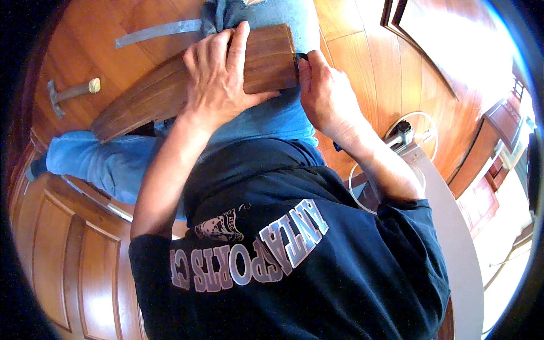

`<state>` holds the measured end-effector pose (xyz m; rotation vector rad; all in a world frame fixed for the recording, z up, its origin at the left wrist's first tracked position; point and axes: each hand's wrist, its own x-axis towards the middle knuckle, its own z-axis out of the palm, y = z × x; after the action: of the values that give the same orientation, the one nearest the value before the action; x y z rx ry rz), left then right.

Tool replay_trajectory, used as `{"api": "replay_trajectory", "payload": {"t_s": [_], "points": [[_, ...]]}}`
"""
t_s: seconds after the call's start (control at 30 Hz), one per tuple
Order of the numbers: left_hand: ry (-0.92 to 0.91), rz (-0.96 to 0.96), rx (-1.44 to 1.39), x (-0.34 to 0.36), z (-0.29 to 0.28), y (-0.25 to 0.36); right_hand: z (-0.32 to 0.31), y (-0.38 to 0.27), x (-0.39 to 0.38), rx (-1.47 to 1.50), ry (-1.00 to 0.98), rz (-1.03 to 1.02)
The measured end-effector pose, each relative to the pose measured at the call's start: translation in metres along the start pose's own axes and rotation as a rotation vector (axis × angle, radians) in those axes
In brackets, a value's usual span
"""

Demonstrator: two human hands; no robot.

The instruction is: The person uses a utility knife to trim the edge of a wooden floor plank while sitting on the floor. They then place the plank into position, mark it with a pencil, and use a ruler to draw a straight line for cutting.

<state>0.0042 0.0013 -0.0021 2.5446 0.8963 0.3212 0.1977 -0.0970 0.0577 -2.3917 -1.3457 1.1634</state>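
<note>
A dark brown wooden plank (272,54) lies slantwise across my legs in blue jeans, its far end reaching to the left. My left hand (218,76) spans its width and grips it, fingers over the far edge and thumb along the near edge. At the plank's right end, my right hand (330,93) is closed, thumb against the bent forefinger. A small dark piece (301,56) shows between those fingers and the plank's end. Most of it is hidden, so its kind cannot be made out.
On the wooden floor to the left lies a hammer (73,92). A flat grey strip (158,33) lies beyond the plank. At right, a black and silver tool (403,128) and a pale looped hose (435,131) are by a grey surface (447,198). A panelled door (54,249) is at lower left.
</note>
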Motion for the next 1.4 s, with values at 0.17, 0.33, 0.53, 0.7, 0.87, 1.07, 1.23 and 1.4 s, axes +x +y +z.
{"api": "replay_trajectory", "payload": {"t_s": [0.17,0.33,0.53,0.7,0.87,1.07,1.23,1.4], "points": [[0.022,0.01,0.006,0.0,0.001,0.002,-0.004,-0.008,-0.003,0.051,-0.027,0.072],[0.044,0.021,0.001,0.001,0.0,0.001,0.002,-0.01,-0.012,0.053,0.0,0.026],[0.006,0.001,-0.018,-0.002,-0.001,0.002,-0.004,-0.001,-0.025,0.071,-0.004,-0.031],[0.007,0.003,-0.028,-0.002,-0.001,0.003,-0.001,0.013,-0.031,0.232,0.08,0.057],[-0.018,-0.012,-0.024,-0.003,-0.002,0.002,0.008,0.012,-0.029,0.349,0.047,0.021],[0.007,0.01,0.001,0.0,-0.003,0.003,0.014,0.015,-0.025,0.378,0.054,0.021],[-0.007,0.006,-0.028,-0.001,-0.001,0.002,0.012,0.013,-0.023,0.351,0.049,0.029],[0.005,0.013,-0.012,0.001,-0.003,0.002,0.014,0.015,-0.02,0.377,0.045,0.051]]}}
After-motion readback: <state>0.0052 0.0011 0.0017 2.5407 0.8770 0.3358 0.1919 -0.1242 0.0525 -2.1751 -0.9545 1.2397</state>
